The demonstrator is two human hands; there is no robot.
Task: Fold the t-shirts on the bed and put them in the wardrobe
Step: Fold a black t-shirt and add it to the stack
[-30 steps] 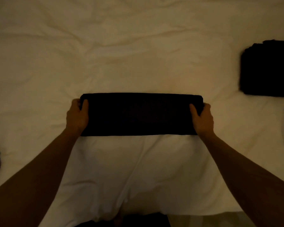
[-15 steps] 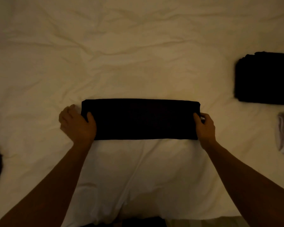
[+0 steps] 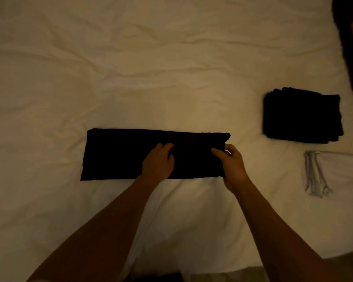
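Since the earlier frame our left hand (image 3: 158,161) has left the strip's left end and come in to its middle, while our right hand (image 3: 231,161) stays at the right end. The left end of the strip now lies free on the bed (image 3: 130,78).

The strip is a black t-shirt (image 3: 118,153), folded into a long narrow band. It lies flat across the middle of the bed, nearer the bottom edge than the top, with its length running left to right.

Our left hand rests on the band's middle with its fingers loosely bent and pressing down on the cloth; it grips nothing that we can see. Our right hand pinches the right end of the band between thumb and curled fingers, the thumb on top of the cloth.

Near the right edge of the bed, well apart from the band, sits a stack (image 3: 302,117) of folded black clothes. Just below that stack, toward the bottom right corner, lies a folded white garment (image 3: 334,171), cut off by the edge of the view.

A dark blurred shape fills the top right corner; we cannot tell what it is.
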